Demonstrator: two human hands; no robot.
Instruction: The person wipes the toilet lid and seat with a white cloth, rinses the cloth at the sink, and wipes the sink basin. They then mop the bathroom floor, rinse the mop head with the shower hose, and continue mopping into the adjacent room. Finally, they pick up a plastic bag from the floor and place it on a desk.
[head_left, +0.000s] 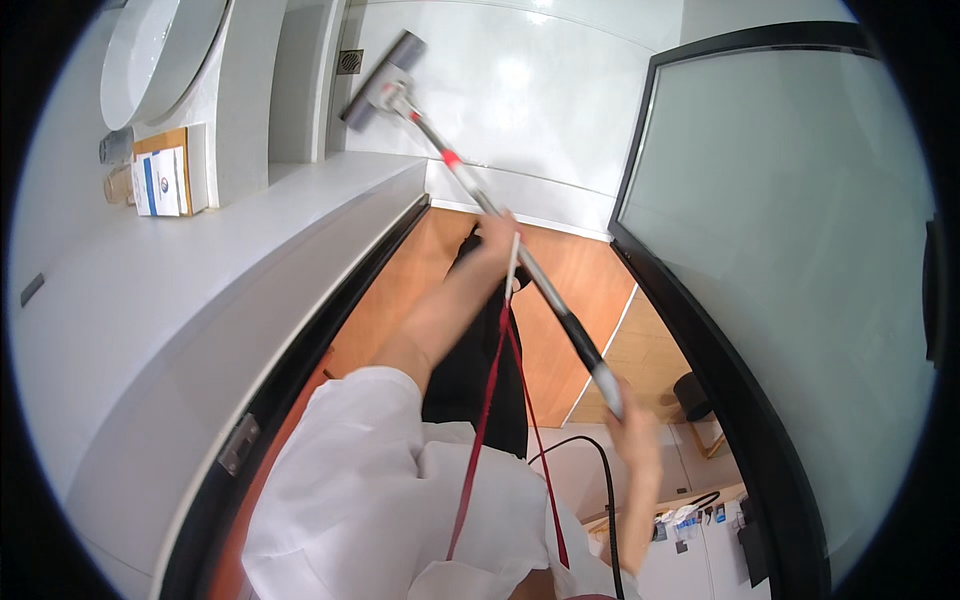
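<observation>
My left hand (498, 234) is closed around the middle of a metal mop pole. Further down, my right hand (632, 424) grips the light end of the handle, just below its black sleeve. The mop (551, 289) slants away from me to the upper left. Its wide grey head (386, 79) rests on the white floor (517, 105), close to a square metal floor drain (350, 61). Red bands mark the pole near the head. Both hands and the mop head look slightly blurred.
At right stands a frosted-glass door (765, 195) in a black frame. Along the left, a white counter (247, 217) carries a round basin (154, 60), cups and a printed card (160, 182). Underfoot is an orange-brown wood floor (397, 277). A red lanyard (491, 382) and a black cable (609, 480) hang before me.
</observation>
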